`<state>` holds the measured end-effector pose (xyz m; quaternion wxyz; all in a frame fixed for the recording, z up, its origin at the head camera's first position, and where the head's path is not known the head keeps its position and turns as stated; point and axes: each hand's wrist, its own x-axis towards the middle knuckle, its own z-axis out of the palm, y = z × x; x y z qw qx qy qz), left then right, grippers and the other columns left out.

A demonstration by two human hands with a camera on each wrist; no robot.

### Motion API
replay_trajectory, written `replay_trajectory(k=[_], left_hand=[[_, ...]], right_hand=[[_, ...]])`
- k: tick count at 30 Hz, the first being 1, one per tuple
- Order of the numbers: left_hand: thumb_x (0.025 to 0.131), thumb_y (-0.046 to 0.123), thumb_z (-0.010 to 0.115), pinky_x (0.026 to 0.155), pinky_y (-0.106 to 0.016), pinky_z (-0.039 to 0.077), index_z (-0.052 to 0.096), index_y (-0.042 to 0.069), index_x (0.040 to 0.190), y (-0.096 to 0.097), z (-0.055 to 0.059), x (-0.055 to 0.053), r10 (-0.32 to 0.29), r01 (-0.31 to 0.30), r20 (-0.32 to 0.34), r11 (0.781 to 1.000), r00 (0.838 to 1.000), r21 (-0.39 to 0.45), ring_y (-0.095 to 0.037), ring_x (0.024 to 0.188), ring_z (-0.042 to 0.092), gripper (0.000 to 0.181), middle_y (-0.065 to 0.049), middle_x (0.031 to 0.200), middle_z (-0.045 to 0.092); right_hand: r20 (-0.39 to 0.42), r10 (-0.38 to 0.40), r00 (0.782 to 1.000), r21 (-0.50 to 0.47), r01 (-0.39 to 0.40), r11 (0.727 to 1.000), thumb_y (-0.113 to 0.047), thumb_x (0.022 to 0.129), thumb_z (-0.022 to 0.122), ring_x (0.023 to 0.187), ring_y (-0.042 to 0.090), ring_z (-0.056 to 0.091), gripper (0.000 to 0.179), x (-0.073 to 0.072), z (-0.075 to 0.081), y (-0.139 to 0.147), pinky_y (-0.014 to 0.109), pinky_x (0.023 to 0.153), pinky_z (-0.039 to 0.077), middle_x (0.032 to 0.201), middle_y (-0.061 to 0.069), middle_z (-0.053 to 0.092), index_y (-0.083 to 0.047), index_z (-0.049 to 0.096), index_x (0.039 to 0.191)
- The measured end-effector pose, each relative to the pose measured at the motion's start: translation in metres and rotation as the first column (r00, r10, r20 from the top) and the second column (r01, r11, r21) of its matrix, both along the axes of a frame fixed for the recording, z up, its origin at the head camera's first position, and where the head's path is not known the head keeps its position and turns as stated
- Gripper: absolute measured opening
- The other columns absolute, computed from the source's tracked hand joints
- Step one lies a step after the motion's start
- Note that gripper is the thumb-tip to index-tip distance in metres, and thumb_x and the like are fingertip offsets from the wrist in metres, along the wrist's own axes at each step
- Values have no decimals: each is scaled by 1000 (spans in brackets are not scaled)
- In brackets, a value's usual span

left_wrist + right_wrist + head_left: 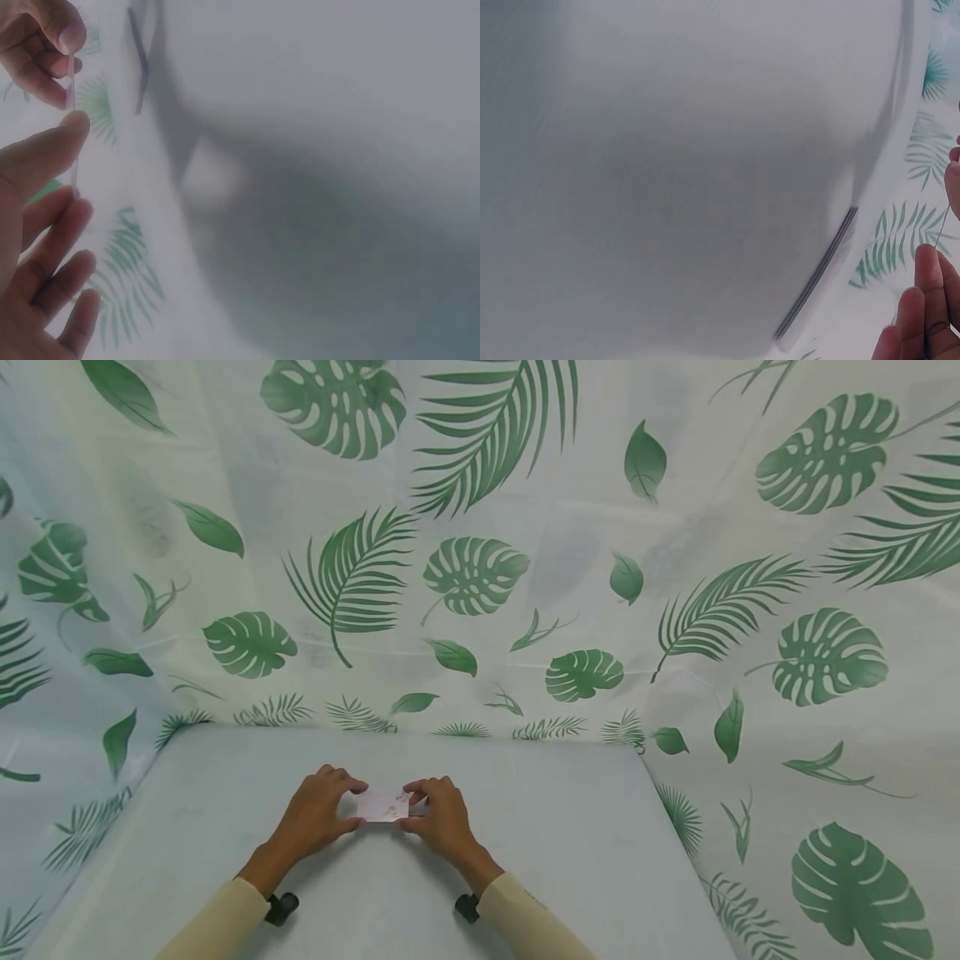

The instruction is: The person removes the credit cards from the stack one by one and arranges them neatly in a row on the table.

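Note:
A small pale pink card [382, 807] with a faint flower-like pattern is held upright between both hands above the table. My left hand [318, 808] pinches its left end between thumb and fingers. At the other end, my right hand [444, 818] pinches it the same way. The left wrist view shows the card [73, 169] edge-on, as a thin line between the fingertips. Only part of the right hand [930, 304] shows in the right wrist view.
The light grey tabletop [570, 827] lies beneath the hands. On it, beyond the hands, rests a thin flat thing with a dark striped edge [817, 277]; its kind is unclear. A white sheet printed with green leaves [480, 652] hangs behind and at the sides.

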<state>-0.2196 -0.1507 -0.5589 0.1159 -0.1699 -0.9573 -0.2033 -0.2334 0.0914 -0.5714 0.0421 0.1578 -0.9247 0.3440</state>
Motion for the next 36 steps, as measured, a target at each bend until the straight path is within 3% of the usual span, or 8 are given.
replay_trajectory(k=[11,21,36], left_hand=[[72,28,99,93,-50,52,79,15,119,-15,5,12,15,-15,3,1000,1000,3,-24,107,63,53,1,106,74],[71,26,100,91,-51,52,79,14,117,-29,2,23,10,-9,-18,999,1000,37,-23,105,63,52,3,104,73],[70,25,100,89,-52,51,78,16,117,-47,1,41,50,-50,-1,999,999,20,-24,104,62,53,4,103,73]], right_hand=[[18,11,1000,-15,-11,1000,-31,75,98,90,5,53,51,5,0,-16,24,80,44,93,-11,72,-23,78,121],[10,35,999,-22,-34,999,-30,74,99,91,5,53,52,14,-4,-28,22,82,45,94,-11,72,-21,78,121],[-6,46,999,6,-46,999,-34,75,98,89,1,51,51,27,-9,-50,23,86,46,93,-11,73,-24,78,120]])
